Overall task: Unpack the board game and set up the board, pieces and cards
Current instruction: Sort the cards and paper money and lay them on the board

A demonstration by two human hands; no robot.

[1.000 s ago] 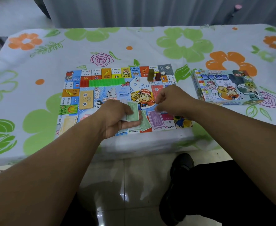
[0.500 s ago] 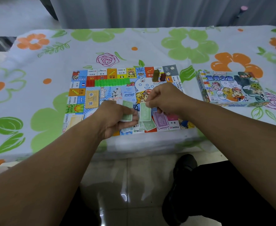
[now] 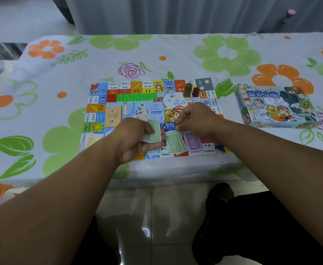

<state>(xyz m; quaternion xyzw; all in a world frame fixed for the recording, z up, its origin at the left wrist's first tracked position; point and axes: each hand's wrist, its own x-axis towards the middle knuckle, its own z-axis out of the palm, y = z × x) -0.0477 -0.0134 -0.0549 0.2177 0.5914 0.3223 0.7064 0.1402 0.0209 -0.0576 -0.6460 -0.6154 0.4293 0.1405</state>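
A colourful game board [image 3: 107, 104] lies flat on the flowered tablecloth. My left hand [image 3: 135, 138] grips a small stack of green play notes [image 3: 154, 131] above the board's near edge. My right hand [image 3: 197, 116] hovers just right of it with fingers curled; whether it pinches anything I cannot see. Below it lie a green note pile [image 3: 176, 143] and a purple note pile [image 3: 193, 143]. A row of green houses [image 3: 136, 96] with red ones [image 3: 111, 97], a white die [image 3: 172, 95], a brown token [image 3: 187, 89] and a dark red token [image 3: 196, 91] stand on the board.
The game box [image 3: 277, 107] lies closed on the cloth to the right of the board. A yellow card pile [image 3: 113, 116] sits on the board's left part. The table's near edge runs just below the board; my dark-clad leg and shoe [image 3: 219, 194] are under it.
My right hand carried a green note from the left hand's stack down onto the green pile, then rose back beside my left hand. The camera view shifted slightly.
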